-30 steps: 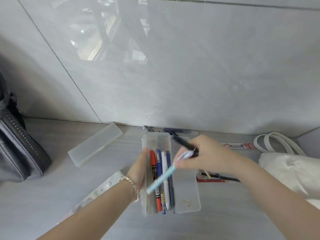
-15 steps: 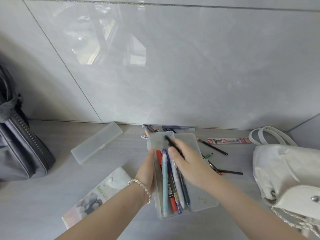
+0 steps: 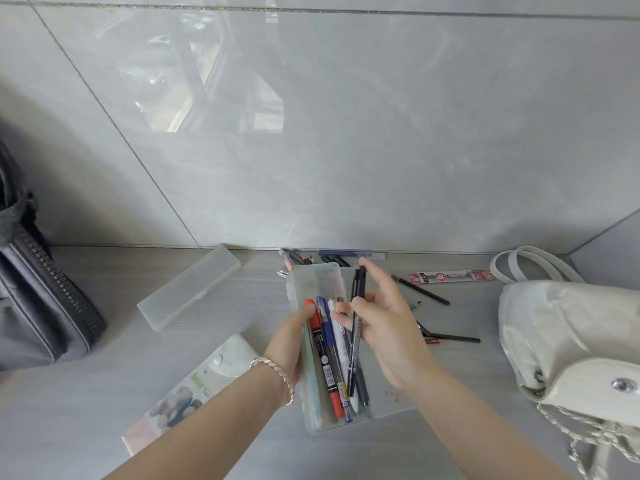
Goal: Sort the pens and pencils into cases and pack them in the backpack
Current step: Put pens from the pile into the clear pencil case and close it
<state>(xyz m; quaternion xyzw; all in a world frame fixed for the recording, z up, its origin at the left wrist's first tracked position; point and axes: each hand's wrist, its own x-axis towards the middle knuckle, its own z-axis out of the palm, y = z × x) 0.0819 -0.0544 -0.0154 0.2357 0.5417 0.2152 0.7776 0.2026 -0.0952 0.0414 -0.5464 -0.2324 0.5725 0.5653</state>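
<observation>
Left hand (image 3: pixel 290 336): forearm comes in from lower left, bracelet (image 3: pixel 277 370) on the wrist. Fingers curled round the left wall of the open clear case (image 3: pixel 313 278), thumb on the inner side by the cap of the red marker (image 3: pixel 323 358). Case lies lengthwise on the worktop (image 3: pixel 86 410), its lid folded out flat to the right.

Right hand (image 3: pixel 384 329): forearm comes in from lower right, palm turned left. Thumb and fingers pinch a black pen (image 3: pixel 356 320) near its middle; index finger stretched up along the pen toward its top end. Pen stands nearly in line with the case, its lower end down among the pens already inside.

In the case, side by side: red marker, blue pen (image 3: pixel 328 336), a white pen and darker ones, tips toward the near end.

Loose pencils (image 3: pixel 420 290) lie on the worktop just right of the case and along the wall behind it. Refill pack (image 3: pixel 453 276) beyond them.

Closed clear case (image 3: pixel 188 291) lies at an angle, left of the open one, apart from it. Floral pouch (image 3: pixel 187 393) under the left forearm. Dark zipped bag (image 3: pixel 38 306) at far left; white bag (image 3: pixel 568 341) at far right.
</observation>
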